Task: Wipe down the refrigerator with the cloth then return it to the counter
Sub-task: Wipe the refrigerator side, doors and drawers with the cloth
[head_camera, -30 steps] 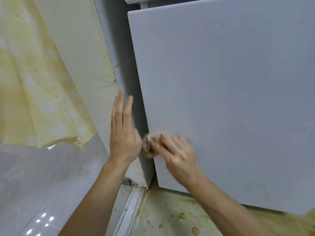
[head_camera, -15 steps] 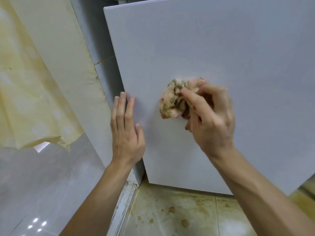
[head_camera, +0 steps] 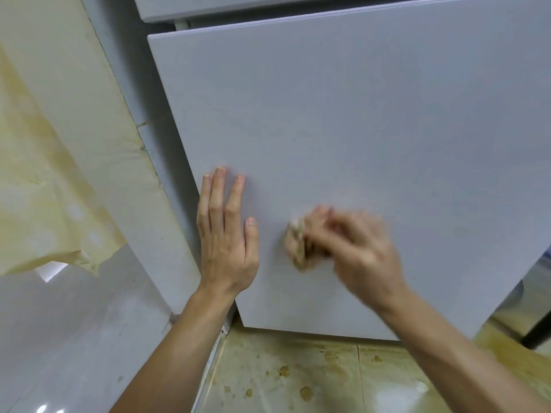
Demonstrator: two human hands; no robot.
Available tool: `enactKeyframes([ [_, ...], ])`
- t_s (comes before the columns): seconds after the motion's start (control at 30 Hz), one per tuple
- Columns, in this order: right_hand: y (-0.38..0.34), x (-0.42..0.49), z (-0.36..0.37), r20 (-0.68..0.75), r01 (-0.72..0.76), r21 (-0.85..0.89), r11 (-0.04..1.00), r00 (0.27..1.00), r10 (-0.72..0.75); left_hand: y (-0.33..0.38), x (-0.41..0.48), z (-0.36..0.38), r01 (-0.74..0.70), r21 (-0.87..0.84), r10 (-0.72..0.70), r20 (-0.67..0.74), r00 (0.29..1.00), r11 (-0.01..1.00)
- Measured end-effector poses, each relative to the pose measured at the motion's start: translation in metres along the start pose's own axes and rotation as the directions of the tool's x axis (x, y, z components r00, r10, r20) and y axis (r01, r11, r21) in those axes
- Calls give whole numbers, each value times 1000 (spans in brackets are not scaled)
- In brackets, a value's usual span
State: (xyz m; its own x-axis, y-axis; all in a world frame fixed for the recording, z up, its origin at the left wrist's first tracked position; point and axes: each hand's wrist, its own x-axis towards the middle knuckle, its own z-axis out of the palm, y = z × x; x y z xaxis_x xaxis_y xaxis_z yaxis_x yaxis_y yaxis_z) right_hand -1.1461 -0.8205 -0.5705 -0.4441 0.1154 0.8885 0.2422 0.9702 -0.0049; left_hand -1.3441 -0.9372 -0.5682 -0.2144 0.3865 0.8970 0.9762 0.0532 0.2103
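The grey refrigerator door (head_camera: pixel 343 129) fills most of the head view. My right hand (head_camera: pixel 357 251), blurred by motion, grips a bunched pinkish-beige cloth (head_camera: pixel 296 242) and presses it against the lower part of the door. My left hand (head_camera: pixel 225 234) lies flat on the door near its left edge, fingers straight and pointing up. A second door panel (head_camera: pixel 208 7) shows above, with a narrow gap between the two.
A wall with peeling yellowed covering (head_camera: pixel 44 174) stands to the left, close to the refrigerator's side. Below lie stained floor tiles (head_camera: pixel 283 377) and a glossy grey floor (head_camera: pixel 74 338). A dark object (head_camera: pixel 536 317) sits at the lower right.
My right hand has carried the cloth down the door from a higher spot. My left hand stays flat on the door near its left edge. The view has shifted right.
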Motion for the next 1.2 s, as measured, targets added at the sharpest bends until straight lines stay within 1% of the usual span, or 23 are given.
enactKeyframes([
  [0.03, 2, 26, -16, -133, -66, -8, 998, 989, 64, 2, 1, 2, 0, 1, 0, -2, 1000, 1000],
  [0.1, 7, 72, -43, -400, -180, -66, 981, 906, 140, 5, 0, 4, 2, 2, -2, 3, 1000, 1000],
  [0.13, 8, 86, -51, -488, -219, -65, 973, 858, 160, 6, -1, 5, 2, 4, -2, 4, 1000, 1000],
  [0.2, 6, 92, -46, -541, -271, 23, 962, 806, 240, 6, -4, 7, -3, 2, 3, 6, 1000, 1000],
  [0.23, 3, 86, -38, -520, -253, 74, 965, 815, 254, 6, -5, 7, -6, 1, 6, 7, 1000, 1000],
  [0.3, -5, 52, -11, -408, -165, 128, 978, 890, 204, 7, -6, 9, -8, 2, 8, 3, 1000, 1000],
  [0.37, -5, -7, 18, -182, -31, 94, 995, 982, 48, 8, -6, 11, -9, 7, 9, -7, 1000, 1000],
  [0.4, -1, -43, 29, -25, 19, 76, 997, 1000, -17, 9, -7, 13, -9, 9, 9, -11, 1000, 1000],
  [0.47, 10, -108, 36, 272, 49, 53, 997, 960, -62, 11, -7, 16, -12, 18, 12, -16, 1000, 1000],
  [0.5, 17, -130, 34, 358, 45, 36, 998, 932, -55, 13, -8, 17, -18, 24, 18, -14, 1000, 1000],
  [0.53, 23, -140, 29, 392, 45, 22, 999, 919, -50, 15, -8, 18, -25, 29, 25, -12, 1000, 999],
  [0.57, 27, -139, 22, 378, 44, 2, 999, 925, -41, 17, -8, 19, -32, 29, 33, -12, 999, 999],
  [0.6, 29, -131, 16, 323, 33, -24, 999, 946, -24, 20, -7, 21, -37, 27, 37, -13, 999, 999],
  [0.67, 29, -93, -3, 120, -7, -89, 996, 993, 18, 25, -6, 25, -42, 22, 42, -9, 999, 999],
  [0.7, 30, -69, -14, -1, -34, -111, 993, 999, 34, 29, -6, 27, -45, 21, 45, -9, 999, 999],
  [0.73, 32, -44, -27, -117, -66, -116, 991, 992, 53, 32, -6, 30, -48, 20, 48, -10, 999, 999],
  [0.8, 40, -2, -51, -313, -150, -80, 986, 943, 118, 39, -8, 36, -53, 15, 53, -4, 999, 998],
  [0.87, 47, 17, -63, -400, -234, -15, 972, 892, 209, 46, -11, 41, -62, 13, 62, 5, 998, 998],
  [0.97, 45, -1, -49, -351, -265, 44, 963, 898, 264, 55, -15, 48, -72, 13, 71, 17, 997, 997],
  [1.03, 44, -33, -34, -281, -210, 12, 978, 938, 205, 60, -16, 51, -71, 8, 71, 17, 997, 997],
  [1.07, 45, -50, -28, -217, -148, -21, 989, 966, 140, 61, -15, 52, -68, 6, 68, 16, 998, 998],
  [1.13, 48, -86, -19, -7, -25, -34, 999, 1000, 24, 63, -14, 53, -58, 9, 58, 12, 998, 998],
  [1.2, 54, -109, -17, 218, 54, -2, 999, 975, -52, 67, -14, 54, -52, 10, 51, 9, 999, 999],
])
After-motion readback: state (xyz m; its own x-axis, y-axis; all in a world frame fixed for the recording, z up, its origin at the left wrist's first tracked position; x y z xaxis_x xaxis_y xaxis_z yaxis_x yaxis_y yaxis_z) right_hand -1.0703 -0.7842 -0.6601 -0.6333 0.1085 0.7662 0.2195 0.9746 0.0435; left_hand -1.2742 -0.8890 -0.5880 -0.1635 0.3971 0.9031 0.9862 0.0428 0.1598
